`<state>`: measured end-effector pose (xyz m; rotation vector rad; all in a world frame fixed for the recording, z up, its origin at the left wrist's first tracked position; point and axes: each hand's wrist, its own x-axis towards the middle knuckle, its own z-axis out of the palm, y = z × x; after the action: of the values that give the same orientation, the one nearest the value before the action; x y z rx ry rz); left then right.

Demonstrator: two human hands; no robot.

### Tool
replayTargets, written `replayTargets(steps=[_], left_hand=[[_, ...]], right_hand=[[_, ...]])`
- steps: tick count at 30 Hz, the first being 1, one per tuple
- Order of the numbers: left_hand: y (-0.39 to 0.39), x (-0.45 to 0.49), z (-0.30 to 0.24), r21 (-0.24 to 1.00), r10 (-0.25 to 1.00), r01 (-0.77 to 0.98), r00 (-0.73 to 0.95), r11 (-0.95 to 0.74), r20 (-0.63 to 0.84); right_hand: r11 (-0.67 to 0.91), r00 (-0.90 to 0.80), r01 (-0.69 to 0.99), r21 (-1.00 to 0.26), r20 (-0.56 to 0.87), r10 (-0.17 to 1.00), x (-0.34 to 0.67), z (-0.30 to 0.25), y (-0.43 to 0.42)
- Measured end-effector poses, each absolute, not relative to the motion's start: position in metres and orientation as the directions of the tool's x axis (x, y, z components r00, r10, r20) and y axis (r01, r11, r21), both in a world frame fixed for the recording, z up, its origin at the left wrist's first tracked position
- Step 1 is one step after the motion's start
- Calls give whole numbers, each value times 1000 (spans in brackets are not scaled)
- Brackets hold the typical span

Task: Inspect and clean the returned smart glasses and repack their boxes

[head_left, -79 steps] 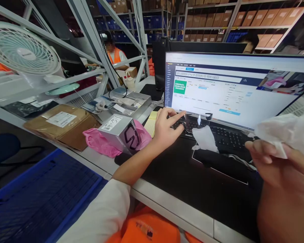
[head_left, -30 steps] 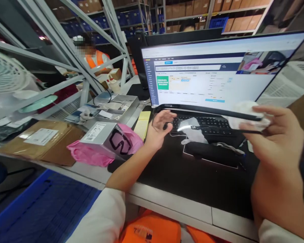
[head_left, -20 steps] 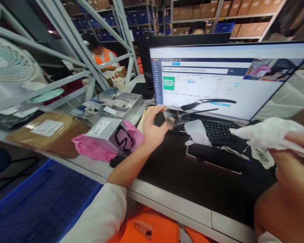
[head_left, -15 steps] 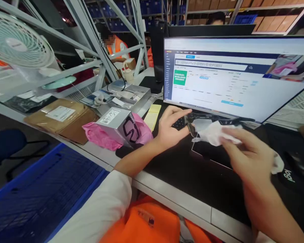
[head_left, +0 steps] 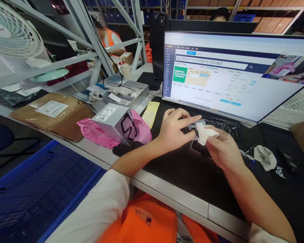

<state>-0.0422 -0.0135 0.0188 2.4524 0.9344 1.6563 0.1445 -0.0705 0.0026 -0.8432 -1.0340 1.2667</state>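
My left hand (head_left: 176, 130) pinches a small clear, dark-edged piece (head_left: 197, 131) between its thumb and index finger above the keyboard (head_left: 233, 130). Its shape is partly covered, so I cannot tell its kind. Against that piece my right hand (head_left: 223, 145) presses a crumpled white tissue (head_left: 205, 132), gripped in its bent fingers. Below both hands is a dark flat object (head_left: 200, 148) with a pale edge, on the black desk mat (head_left: 182, 175). To the left, a grey box (head_left: 116, 123) with a white label rests on a pink plastic bag (head_left: 96, 132).
A monitor (head_left: 212, 74) stands behind the hands. Another crumpled tissue (head_left: 265, 158) lies beside the mouse (head_left: 287, 160). Leftward are yellow notes (head_left: 151, 114), an open grey tray (head_left: 139, 89), a brown parcel (head_left: 53, 113) and a fan (head_left: 12, 33). A blue crate (head_left: 43, 189) stands below the desk edge.
My right hand has moved left with the tissue, closer to my left hand. The tissue now meets the clear piece. The other tissue by the mouse has come into fuller view.
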Motion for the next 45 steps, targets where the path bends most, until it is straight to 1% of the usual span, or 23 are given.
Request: replayTargets(steps=[6,11,16,19,25,27,32,34,37,40,43,45], left_hand=[[-8,-44,18,406,578,465,322,-786,750],[0,-50,22,466,646,489,307,-737,699],[-3,-49,24,475,634,477,256,-739,730],[-9,-46,23,458,628,484,282,-746,725],[-14,-45,22,419,595,457,367,-785,715],[-14,-46,23,414,585,447,366,-793,724],[-10,-49,25,446,607,448,333,-775,721],[-7,-50,24,468,623,441,325,-766,712],[-4,-51,23,495,643,445,291,-747,709],[-4,-51,23,497,645,449,277,-742,712],[-4,-51,24,490,639,450,280,-747,717],[-4,-51,24,488,638,452,280,-747,717]], right_hand=[[110,30,-406,-907,107,994,144,-1,-66],[79,23,-482,-872,78,997,151,2,-62],[23,-9,-502,-865,32,999,142,-3,-56],[-4,-31,-503,-864,14,999,137,-6,-57],[27,4,-493,-869,29,1000,149,-6,-61],[25,-2,-501,-865,30,1000,153,-4,-61],[1,-46,-559,-829,32,998,157,8,-61],[-23,-58,-564,-825,12,998,155,10,-59],[-75,-55,-528,-846,-54,997,150,8,-58],[-125,-101,-466,-876,-88,991,143,4,-58],[-133,-166,-445,-886,-64,984,139,2,-62],[-107,-163,-456,-884,-35,986,138,2,-64]])
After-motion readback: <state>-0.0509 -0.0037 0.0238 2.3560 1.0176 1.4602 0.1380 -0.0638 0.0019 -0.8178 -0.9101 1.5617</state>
